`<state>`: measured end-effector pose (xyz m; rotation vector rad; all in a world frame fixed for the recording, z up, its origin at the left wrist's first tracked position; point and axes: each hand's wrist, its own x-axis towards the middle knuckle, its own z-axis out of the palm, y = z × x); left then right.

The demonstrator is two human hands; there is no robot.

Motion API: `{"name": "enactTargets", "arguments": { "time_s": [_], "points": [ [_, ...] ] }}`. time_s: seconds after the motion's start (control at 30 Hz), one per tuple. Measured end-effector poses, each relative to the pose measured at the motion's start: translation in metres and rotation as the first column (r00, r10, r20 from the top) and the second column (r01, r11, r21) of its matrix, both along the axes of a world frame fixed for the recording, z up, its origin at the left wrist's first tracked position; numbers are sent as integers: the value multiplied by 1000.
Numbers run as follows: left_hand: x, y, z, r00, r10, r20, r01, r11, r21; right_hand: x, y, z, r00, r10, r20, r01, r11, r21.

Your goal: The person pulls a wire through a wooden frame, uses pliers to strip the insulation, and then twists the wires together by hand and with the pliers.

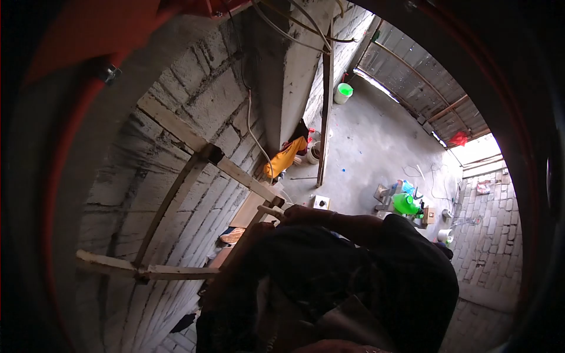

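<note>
My right hand [297, 215] is closed around a short pale rod [271, 211], whose end sticks out to the left of the fist. Close below it, in shadow, my left hand [261, 230] looks closed beside the ladder's end; what it grips, if anything, is hidden. Both hands are near a wooden ladder [176, 126] with pale rails and dark rungs, which stretches along the block wall to the left. My dark shirt [353, 276] covers the bottom middle of the view.
A rough block wall [206, 88] rises on the left, with a loose cable [250, 117] along it. On the concrete floor [365, 135] are a green-topped bucket [343, 93], a yellow cloth [286, 157], a white box [321, 202] and a green container [405, 203]. An upright post [325, 117] stands ahead.
</note>
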<state>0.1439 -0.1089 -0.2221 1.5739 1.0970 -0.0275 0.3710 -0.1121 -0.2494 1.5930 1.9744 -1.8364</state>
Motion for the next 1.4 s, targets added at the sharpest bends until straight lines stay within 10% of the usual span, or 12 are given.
{"name": "enactTargets", "arguments": {
  "time_s": [0.2,0.37,0.43,0.47,0.57,0.6,0.7,0.9,0.97,1.4],
  "points": [
    [-10,6,57,982,114,153,-115,993,-1,-10,6,-8,984,176,24,-176,954,243],
    [1,11,31,978,161,134,-153,986,-67,-13,10,-37,918,386,92,-393,916,82],
    [-7,13,26,976,180,122,-176,983,-47,1,3,-33,994,-111,18,111,943,-312],
    [-9,16,27,975,191,111,-189,982,-30,8,8,-21,906,403,125,-420,893,161],
    [-9,24,49,966,183,185,-190,982,19,21,8,9,882,401,250,-472,728,497],
    [-6,28,63,974,189,123,-195,980,33,18,10,34,969,154,196,-209,930,304],
    [17,35,111,919,331,215,-341,940,8,9,16,75,966,57,-253,77,868,490],
    [31,44,163,515,626,586,-411,780,-472,-22,19,147,844,84,-530,196,871,450],
    [35,45,193,367,670,646,-331,743,-582,-21,21,163,786,-142,-601,351,904,245],
    [53,79,245,478,277,834,-552,833,40,-12,51,235,602,-218,-768,596,762,251]
  ]
}}
